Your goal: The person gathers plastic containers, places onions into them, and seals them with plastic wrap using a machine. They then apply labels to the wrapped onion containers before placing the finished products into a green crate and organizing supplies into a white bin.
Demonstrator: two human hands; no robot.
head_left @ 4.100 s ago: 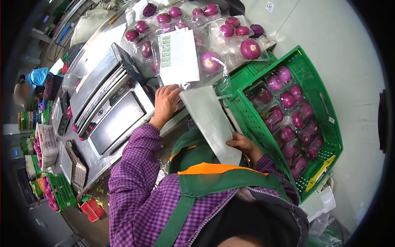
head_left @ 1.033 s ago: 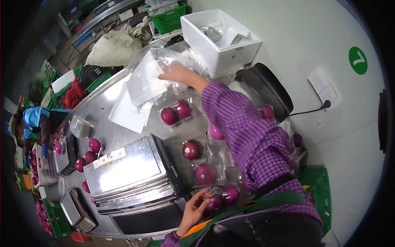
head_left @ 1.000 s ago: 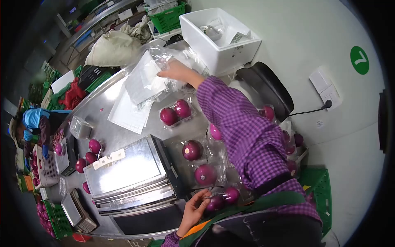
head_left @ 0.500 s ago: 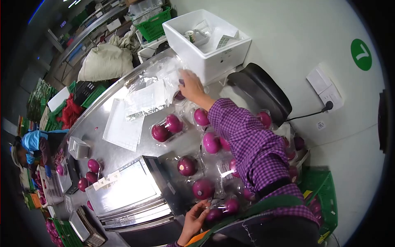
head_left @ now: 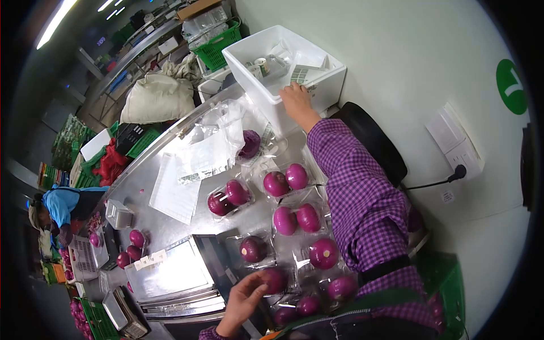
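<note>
My right hand (head_left: pixel 298 105) is at the front rim of a white foam box (head_left: pixel 258 93), its fingers curled and the fingertips partly hidden; I cannot make out what they hold, if anything. Low in the view, my left hand (head_left: pixel 245 297) has thumb and fingers apart, the fingertips against or just beside a red onion (head_left: pixel 275 281). Around it lie clear plastic packs of red onions, with a single onion (head_left: pixel 253 249) behind and a pair (head_left: pixel 296 219) farther up. A dark purple onion (head_left: pixel 249 144) sits among clear plastic bags (head_left: pixel 229 116).
White sheets (head_left: pixel 174 187) lie on the metal table. A metal-topped machine (head_left: pixel 170 272) stands left of the onion packs. Behind my right sleeve is a black curved object (head_left: pixel 377 141) near the wall. A person in blue (head_left: pixel 62 204) works at far left.
My right hand has moved from the plastic bags up to the foam box rim. My left hand has shifted left, beside an onion. The camera view has moved, showing more onion packs.
</note>
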